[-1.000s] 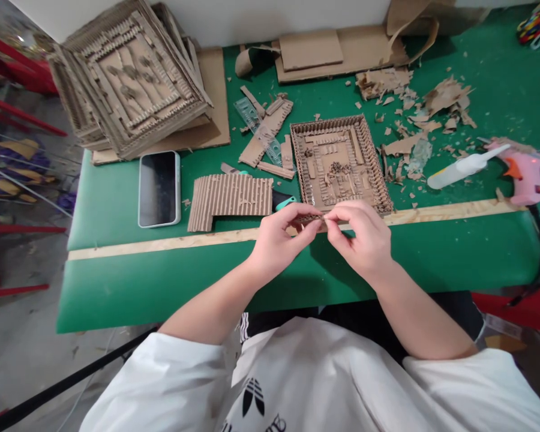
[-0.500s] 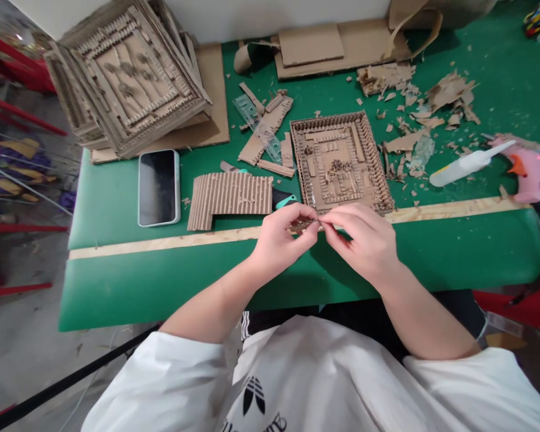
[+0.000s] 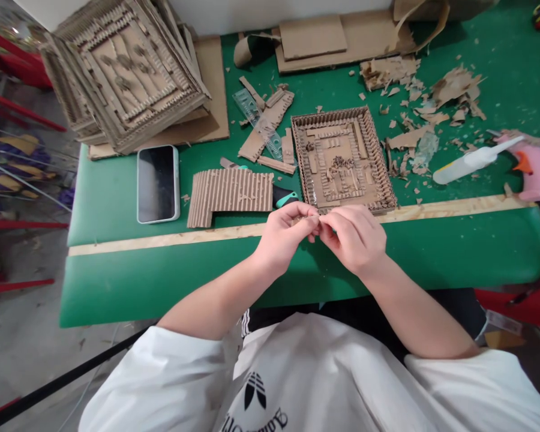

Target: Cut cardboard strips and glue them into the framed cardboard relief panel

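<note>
At the bottom centre of the frame, the person's white shirt filled the view, below the front edge of the green counter. Over the counter, at the centre, the left hand pinched a small brown piece between thumb and fingers, its shape mostly hidden. The right hand met it fingertip to fingertip, thumb and forefinger pressed together at the piece's end.

Just past the hands, a pale wooden strip ran across the counter. Left of centre lay a corrugated sheet, notched at its lower edge, with a black-and-teal handle sticking out on its right. Further left a phone lay screen up. Directly beyond the fingers sat a square cardboard tray with ridged walls. At the right, a white bottle with a narrow nozzle lay beside a pink glue gun.

Farther back, a clear ruler crossed cardboard strips; torn scraps littered the upper right. Stacked cardboard frames leaned at the upper left, and flat cardboard lay at the top centre, near the wall.
</note>
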The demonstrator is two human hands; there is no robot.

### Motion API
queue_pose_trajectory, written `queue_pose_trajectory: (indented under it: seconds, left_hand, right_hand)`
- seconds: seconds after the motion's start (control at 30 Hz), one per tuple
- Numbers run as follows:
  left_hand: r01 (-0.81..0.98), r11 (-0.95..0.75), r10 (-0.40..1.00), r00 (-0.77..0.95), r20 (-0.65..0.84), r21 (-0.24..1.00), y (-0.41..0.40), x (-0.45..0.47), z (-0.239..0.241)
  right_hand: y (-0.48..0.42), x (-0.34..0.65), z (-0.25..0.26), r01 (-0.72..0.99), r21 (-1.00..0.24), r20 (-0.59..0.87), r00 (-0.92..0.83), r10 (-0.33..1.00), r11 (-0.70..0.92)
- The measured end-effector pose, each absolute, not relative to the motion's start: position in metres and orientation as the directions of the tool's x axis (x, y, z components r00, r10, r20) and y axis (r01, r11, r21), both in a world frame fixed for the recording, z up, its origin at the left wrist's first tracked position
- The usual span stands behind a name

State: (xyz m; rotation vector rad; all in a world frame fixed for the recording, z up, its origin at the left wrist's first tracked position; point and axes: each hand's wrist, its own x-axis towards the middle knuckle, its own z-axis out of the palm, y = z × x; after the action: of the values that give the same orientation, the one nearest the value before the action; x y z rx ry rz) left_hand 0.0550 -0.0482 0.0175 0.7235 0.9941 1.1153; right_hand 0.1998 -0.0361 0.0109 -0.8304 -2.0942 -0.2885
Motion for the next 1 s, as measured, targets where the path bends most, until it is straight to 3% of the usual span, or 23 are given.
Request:
queue_pose_trajectory:
  seconds: [0.1,0.23,0.3,0.43,0.6,0.83,1.0]
  left_hand:
    - [-0.421,0.315,0.949,0.152,-0.277,0.851,-0.047,0.055,0.018]
    - [-0.348,0.251,0.967,0.124,-0.221,0.903,-0.046,0.053,0.019]
    - [-0.286,0.210,0.977,0.092,-0.192,0.935,-0.046,0.051,0.020]
    - [-0.173,0.170,0.984,0.072,-0.160,0.970,-0.047,0.050,0.023]
    - [-0.159,0.151,0.986,0.087,-0.139,0.976,-0.046,0.051,0.026]
    - [-0.363,0.341,0.935,0.224,-0.274,0.867,-0.046,0.052,0.022]
    - [-0.479,0.406,0.914,0.223,-0.340,0.779,-0.041,0.047,0.025]
  right_hand:
    - [-0.035,0.201,0.011,0.621,-0.132,0.780,-0.416,0.467,0.773]
    - [-0.036,0.202,0.013,0.561,-0.349,0.726,-0.345,0.595,0.751]
    - [-0.036,0.202,0.014,0.556,-0.401,0.707,-0.318,0.632,0.728]
    - [-0.037,0.202,0.016,0.578,-0.371,0.714,-0.322,0.621,0.726]
    - [-0.037,0.202,0.020,0.603,-0.300,0.731,-0.353,0.584,0.739]
    - [-0.035,0.203,0.018,0.613,-0.188,0.746,-0.419,0.517,0.767]
    - [-0.036,0.207,0.024,0.504,-0.285,0.730,-0.437,0.525,0.815]
